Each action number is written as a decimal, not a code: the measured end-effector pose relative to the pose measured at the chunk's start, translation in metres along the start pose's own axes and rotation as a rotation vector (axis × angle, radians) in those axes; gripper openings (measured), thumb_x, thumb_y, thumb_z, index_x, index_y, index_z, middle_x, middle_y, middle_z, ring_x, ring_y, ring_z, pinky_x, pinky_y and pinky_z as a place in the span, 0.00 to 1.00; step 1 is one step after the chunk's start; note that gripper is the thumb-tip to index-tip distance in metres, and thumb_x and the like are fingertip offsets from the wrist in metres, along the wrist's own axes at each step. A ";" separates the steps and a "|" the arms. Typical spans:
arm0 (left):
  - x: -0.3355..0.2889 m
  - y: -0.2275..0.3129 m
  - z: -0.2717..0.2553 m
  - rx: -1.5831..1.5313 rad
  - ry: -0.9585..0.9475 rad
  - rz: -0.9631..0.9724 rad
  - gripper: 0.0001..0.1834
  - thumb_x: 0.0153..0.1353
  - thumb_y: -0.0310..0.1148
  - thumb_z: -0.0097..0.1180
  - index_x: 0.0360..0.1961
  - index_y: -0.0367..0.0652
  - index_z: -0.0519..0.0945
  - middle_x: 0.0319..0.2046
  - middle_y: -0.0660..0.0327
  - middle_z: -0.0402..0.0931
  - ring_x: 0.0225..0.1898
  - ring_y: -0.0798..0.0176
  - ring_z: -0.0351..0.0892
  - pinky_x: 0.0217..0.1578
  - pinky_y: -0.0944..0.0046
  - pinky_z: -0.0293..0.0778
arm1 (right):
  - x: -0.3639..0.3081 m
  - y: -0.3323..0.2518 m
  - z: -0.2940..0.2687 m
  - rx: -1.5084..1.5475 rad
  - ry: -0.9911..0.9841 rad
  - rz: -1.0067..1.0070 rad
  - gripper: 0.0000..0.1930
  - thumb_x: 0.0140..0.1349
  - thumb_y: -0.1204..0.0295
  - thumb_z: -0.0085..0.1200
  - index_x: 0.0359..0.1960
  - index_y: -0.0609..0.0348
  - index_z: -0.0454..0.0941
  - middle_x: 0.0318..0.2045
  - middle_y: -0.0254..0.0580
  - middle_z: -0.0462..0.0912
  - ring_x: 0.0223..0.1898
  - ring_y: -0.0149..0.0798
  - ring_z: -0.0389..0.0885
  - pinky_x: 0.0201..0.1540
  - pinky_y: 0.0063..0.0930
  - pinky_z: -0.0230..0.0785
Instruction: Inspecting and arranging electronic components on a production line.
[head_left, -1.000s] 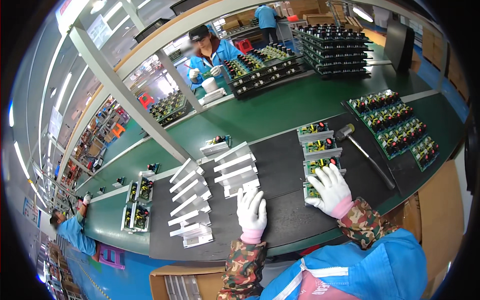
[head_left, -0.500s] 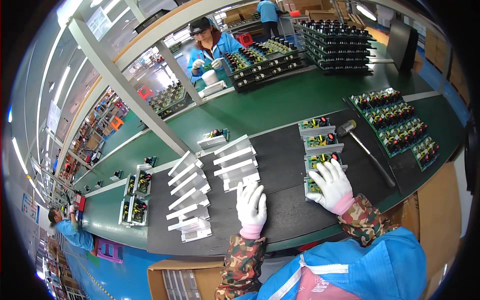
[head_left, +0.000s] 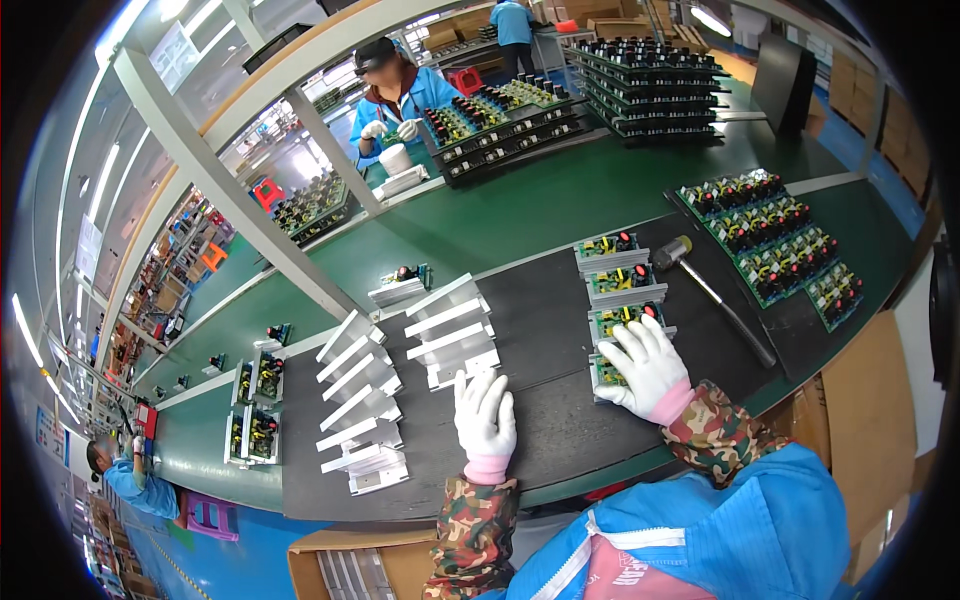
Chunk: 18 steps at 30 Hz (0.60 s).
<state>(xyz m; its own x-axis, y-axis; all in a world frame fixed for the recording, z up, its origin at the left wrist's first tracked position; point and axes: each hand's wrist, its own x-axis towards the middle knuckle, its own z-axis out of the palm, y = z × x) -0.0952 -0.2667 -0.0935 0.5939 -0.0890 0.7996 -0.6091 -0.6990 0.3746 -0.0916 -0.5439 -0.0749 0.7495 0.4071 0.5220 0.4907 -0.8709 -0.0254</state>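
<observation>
My left hand (head_left: 486,412), in a white glove, lies on the black mat with its fingers stretched out. Its fingertips reach the near end of a row of bare silver metal brackets (head_left: 452,342); whether they touch is unclear. A second row of such brackets (head_left: 362,400) lies further left. My right hand (head_left: 645,368), also gloved, rests with spread fingers over the nearest circuit boards of a column. Those green boards (head_left: 620,283) carry yellow and red parts and sit against silver metal brackets. Part of the nearest board is hidden under the right hand.
A mallet (head_left: 715,290) lies right of the column, beside panels of joined circuit boards (head_left: 765,235). Finished-looking board-and-bracket pieces (head_left: 262,395) stand at left. Stacked board trays (head_left: 650,90) rise at the back. A co-worker (head_left: 395,95) sits across the green bench (head_left: 540,215).
The view has shifted slightly, so the bench and its things appear further left. Both hands keep nearly the same places relative to the brackets and boards.
</observation>
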 end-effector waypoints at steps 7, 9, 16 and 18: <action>-0.002 -0.004 0.002 -0.005 0.008 -0.004 0.14 0.57 0.22 0.60 0.45 0.36 0.84 0.49 0.51 0.84 0.51 0.50 0.82 0.70 0.41 0.61 | 0.017 0.017 0.008 0.028 -0.014 -0.030 0.33 0.64 0.41 0.47 0.56 0.57 0.77 0.58 0.52 0.75 0.62 0.57 0.69 0.74 0.55 0.48; -0.001 -0.004 0.003 -0.012 0.012 -0.001 0.14 0.57 0.22 0.60 0.45 0.36 0.84 0.49 0.51 0.84 0.51 0.50 0.82 0.70 0.41 0.61 | 0.026 0.030 0.014 0.033 -0.017 -0.034 0.33 0.64 0.41 0.47 0.56 0.57 0.77 0.58 0.51 0.75 0.62 0.56 0.69 0.74 0.54 0.48; 0.000 -0.004 -0.001 0.015 0.041 0.012 0.14 0.55 0.23 0.61 0.45 0.37 0.84 0.48 0.53 0.84 0.50 0.50 0.82 0.69 0.41 0.63 | 0.069 0.075 0.053 0.020 0.036 -0.092 0.31 0.64 0.43 0.48 0.58 0.55 0.76 0.60 0.49 0.74 0.64 0.55 0.68 0.75 0.52 0.47; 0.001 -0.003 -0.004 0.027 0.082 0.024 0.15 0.54 0.23 0.62 0.45 0.37 0.85 0.48 0.54 0.84 0.49 0.50 0.82 0.68 0.42 0.65 | 0.071 0.082 0.057 0.006 -0.040 -0.039 0.31 0.64 0.45 0.48 0.59 0.54 0.75 0.61 0.48 0.74 0.65 0.55 0.67 0.76 0.51 0.45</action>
<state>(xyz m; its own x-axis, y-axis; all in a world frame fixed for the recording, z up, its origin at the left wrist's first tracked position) -0.0951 -0.2617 -0.0921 0.5338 -0.0481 0.8443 -0.6073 -0.7165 0.3431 0.0277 -0.5704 -0.0885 0.7467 0.4517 0.4882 0.5225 -0.8526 -0.0103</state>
